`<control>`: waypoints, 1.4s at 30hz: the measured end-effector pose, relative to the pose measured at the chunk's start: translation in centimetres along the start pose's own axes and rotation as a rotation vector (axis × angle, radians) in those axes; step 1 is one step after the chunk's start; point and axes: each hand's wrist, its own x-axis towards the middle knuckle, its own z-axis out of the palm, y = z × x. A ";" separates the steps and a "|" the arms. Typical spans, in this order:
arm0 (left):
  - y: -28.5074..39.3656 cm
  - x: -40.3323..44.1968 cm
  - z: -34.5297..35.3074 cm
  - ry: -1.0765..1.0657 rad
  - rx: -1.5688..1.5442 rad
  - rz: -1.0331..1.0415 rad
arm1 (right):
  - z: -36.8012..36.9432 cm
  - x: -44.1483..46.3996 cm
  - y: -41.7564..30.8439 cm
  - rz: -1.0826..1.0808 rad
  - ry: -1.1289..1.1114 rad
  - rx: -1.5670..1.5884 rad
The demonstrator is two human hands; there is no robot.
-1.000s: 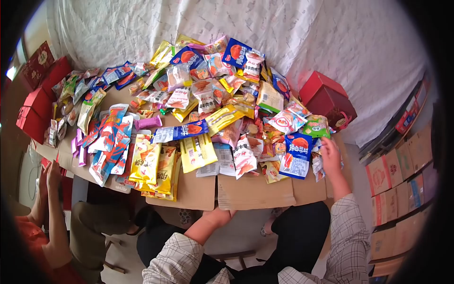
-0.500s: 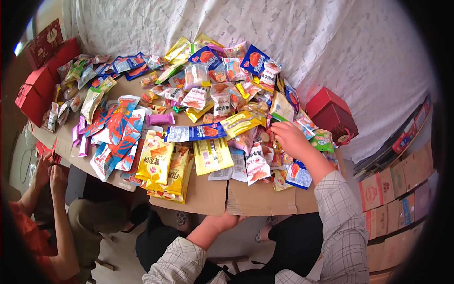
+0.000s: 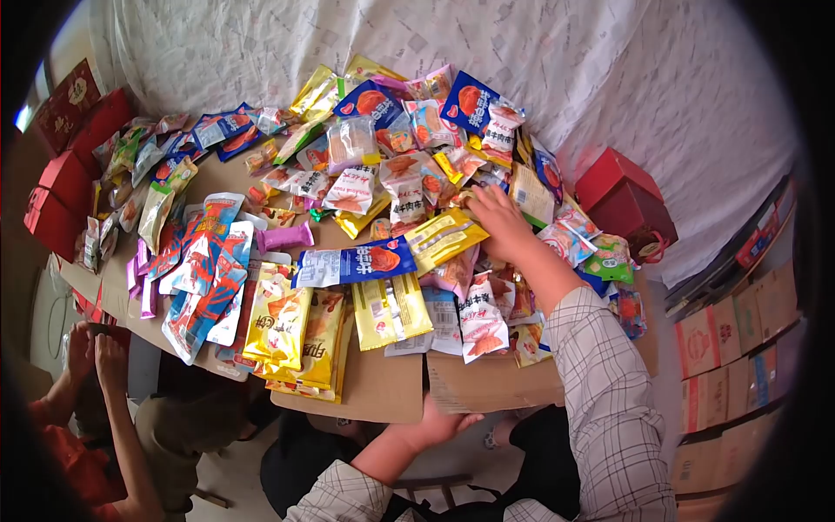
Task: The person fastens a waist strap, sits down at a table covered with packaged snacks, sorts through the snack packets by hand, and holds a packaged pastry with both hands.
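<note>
My right hand [image 3: 502,224] lies over the right half of a snack pile, fingers apart and palm down, touching small packets and gripping none that I can see. Beside its fingers are a yellow packet [image 3: 445,237] and a cream-coloured packet with print [image 3: 531,197]. A white packet with dark lettering [image 3: 484,320] lies below it. My left hand [image 3: 437,424] is low at the table's front edge, under the cardboard [image 3: 487,383]; it looks empty, its visible fingers stretched out. Near that edge lie a blue-and-white packet [image 3: 355,264] and yellow packets [image 3: 278,317].
Red gift boxes stand at the right [image 3: 622,204] and left [image 3: 59,204] ends of the table. Red-and-blue pouches [image 3: 209,265] lie at left. Another person's hands [image 3: 94,352] are at lower left. Cartons [image 3: 739,339] are stacked at right; a white sheet [image 3: 557,70] hangs behind.
My right hand has moved left and slightly up over the pile, and its fingers have spread. My left hand has shifted a little right and down in view. The view itself has shifted slightly.
</note>
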 end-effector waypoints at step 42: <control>1.2 0.8 0.2 -0.084 0.145 -0.008 | -2.1 -1.5 3.6 0.511 0.370 1.198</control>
